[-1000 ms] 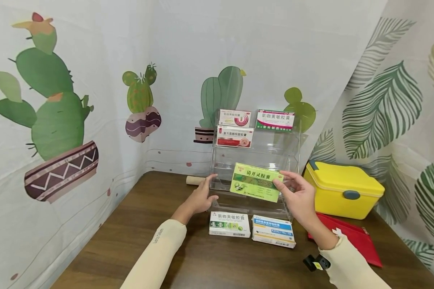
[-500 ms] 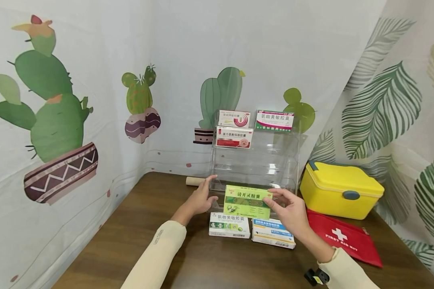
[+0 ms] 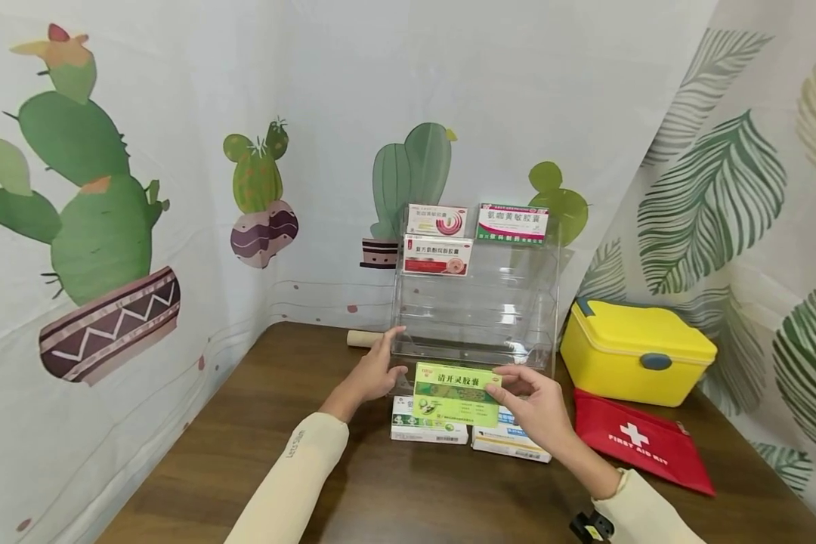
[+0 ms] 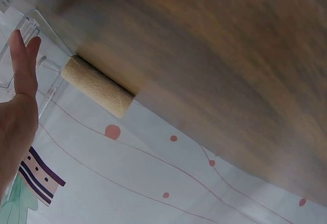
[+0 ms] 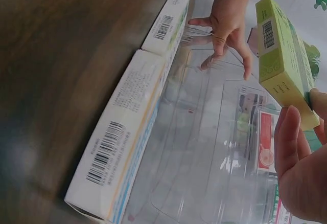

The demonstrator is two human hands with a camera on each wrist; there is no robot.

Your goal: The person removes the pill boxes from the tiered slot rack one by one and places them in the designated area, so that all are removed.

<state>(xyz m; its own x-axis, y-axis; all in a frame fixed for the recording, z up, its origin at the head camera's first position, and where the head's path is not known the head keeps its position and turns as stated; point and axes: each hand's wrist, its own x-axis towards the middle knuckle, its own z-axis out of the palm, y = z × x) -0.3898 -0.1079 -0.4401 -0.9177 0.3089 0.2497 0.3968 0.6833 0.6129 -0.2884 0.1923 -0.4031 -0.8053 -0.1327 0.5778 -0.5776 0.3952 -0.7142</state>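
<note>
My right hand (image 3: 540,408) pinches a green medicine box (image 3: 452,397) by its right end, thumb on the printed front. The box is upright, in front of the lower part of a clear tiered display rack (image 3: 476,310). In the right wrist view the green box (image 5: 278,55) shows its barcode end, above the rack's tiers. My left hand (image 3: 374,370) touches the rack's left side with extended fingers, as the left wrist view of that hand (image 4: 23,81) also shows. Two white medicine boxes, one with green print (image 3: 428,432) and one with blue print (image 3: 510,444), sit at the rack's front, partly hidden.
Upper tiers hold a pink-ringed box (image 3: 437,221), a red-and-white box (image 3: 437,255) and a magenta-and-green box (image 3: 512,224). Right of the rack are a yellow case (image 3: 635,355) and a red first aid pouch (image 3: 642,446). A beige bandage roll (image 3: 363,338) lies behind the left hand.
My right hand has brought the green box down and slightly left, and it has gone from tilted to nearly level. My left hand has stayed at the rack's side.
</note>
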